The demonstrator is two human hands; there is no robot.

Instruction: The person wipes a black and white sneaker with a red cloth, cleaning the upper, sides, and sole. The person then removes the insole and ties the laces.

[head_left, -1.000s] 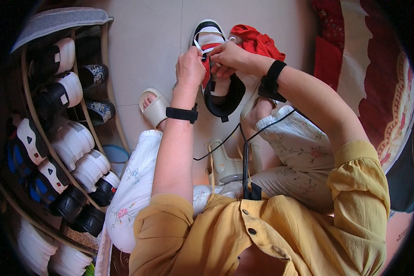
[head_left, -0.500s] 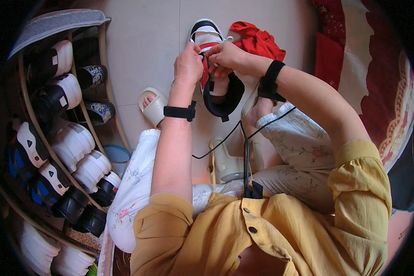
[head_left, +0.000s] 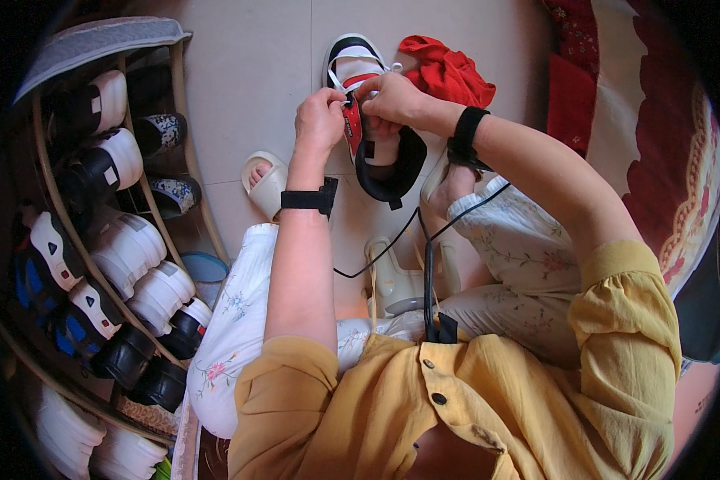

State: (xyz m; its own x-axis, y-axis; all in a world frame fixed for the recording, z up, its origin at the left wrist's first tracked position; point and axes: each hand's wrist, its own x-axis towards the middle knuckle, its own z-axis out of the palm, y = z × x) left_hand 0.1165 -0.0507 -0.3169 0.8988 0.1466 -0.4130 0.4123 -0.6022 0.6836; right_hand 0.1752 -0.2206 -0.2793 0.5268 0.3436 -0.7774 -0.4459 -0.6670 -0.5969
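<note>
A white, black and red sneaker (head_left: 388, 180) stands on the floor in front of me, toe pointing away. Its white shoelace (head_left: 334, 70) loops over the toe and runs down the left side to the eyelets. My left hand (head_left: 320, 120) pinches the lace at the left row of eyelets, thumb and finger together. From the right, my right hand (head_left: 390, 98) reaches over the tongue, thumb and forefinger closed by the same eyelets; its other fingers curl into the opening. Those fingertips partly hide the lace between them.
A red cloth (head_left: 450, 72) lies just right of the sneaker. My slippered foot (head_left: 262, 180) is to the left. A rack (head_left: 196, 168) full of shoes fills the left side; a red and cream cover (head_left: 608, 104) hangs at right. Black cables (head_left: 428, 248) cross my lap.
My left hand has shifted slightly left and down, away from my right hand. More of the lace loop shows over the toe. My right hand stays almost in place.
</note>
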